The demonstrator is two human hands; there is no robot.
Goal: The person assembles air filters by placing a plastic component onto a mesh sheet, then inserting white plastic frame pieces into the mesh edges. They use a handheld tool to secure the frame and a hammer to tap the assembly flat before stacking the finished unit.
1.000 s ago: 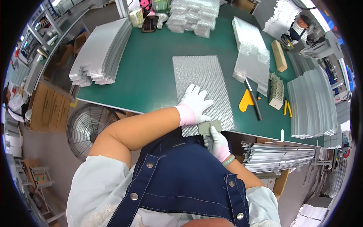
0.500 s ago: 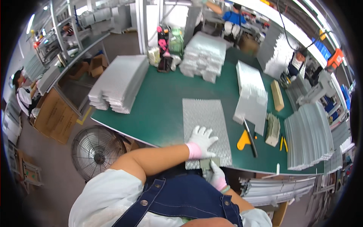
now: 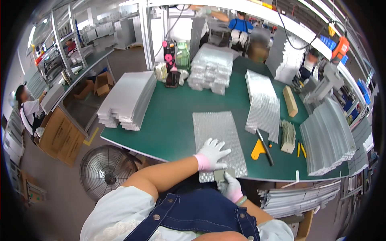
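A silvery, finely ribbed sheet (image 3: 217,130) lies on the green table (image 3: 169,128) in front of me, its near end at the table's front edge. My left hand (image 3: 212,154), in a white glove with a pink cuff, rests flat on this sheet with fingers spread. At the sheet's near edge my right hand (image 3: 230,186), gloved alike, grips a small grey-green flat block (image 3: 223,175). The block sits against the sheet's near end. Some of the right fingers are hidden under it.
Stacked silvery sheets stand at left (image 3: 128,96) and at the back (image 3: 211,66). To the right lie more sheets (image 3: 261,100), a yellow scraper (image 3: 258,149), a black-handled tool (image 3: 266,150), yellow pliers (image 3: 301,150) and a wooden block (image 3: 289,100). A floor fan (image 3: 108,172) stands left. Co-workers are farther off.
The view has shifted slightly, so the table's things sit a little differently in the picture. Both hands keep nearly the same place on the sheet and the block.
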